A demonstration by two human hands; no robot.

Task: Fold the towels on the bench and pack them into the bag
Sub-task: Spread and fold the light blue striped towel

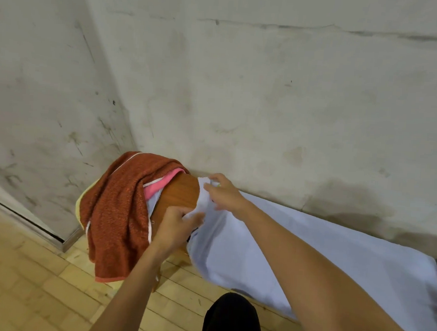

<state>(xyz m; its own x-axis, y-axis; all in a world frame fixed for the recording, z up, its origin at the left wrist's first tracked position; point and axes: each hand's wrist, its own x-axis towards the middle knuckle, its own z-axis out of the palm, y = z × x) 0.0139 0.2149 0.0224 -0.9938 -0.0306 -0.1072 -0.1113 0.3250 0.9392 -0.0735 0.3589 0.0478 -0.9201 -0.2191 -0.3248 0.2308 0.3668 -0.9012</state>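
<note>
A large white towel (296, 249) lies spread along the wooden bench (181, 192) from the middle to the right. My left hand (176, 225) pinches its near left corner at the bench's front edge. My right hand (223, 191) grips its far left corner close to the wall. A rust-red towel (117, 210) hangs over the bench's left end, with a pink towel (157, 184) and a pale yellow one (81, 200) partly hidden under it. No bag is in view.
A stained concrete wall (268, 91) runs right behind the bench. A metal door threshold (30, 220) crosses the floor at the left. Wooden floor (39, 282) lies in front. My dark-clothed knee (231, 319) is at the bottom.
</note>
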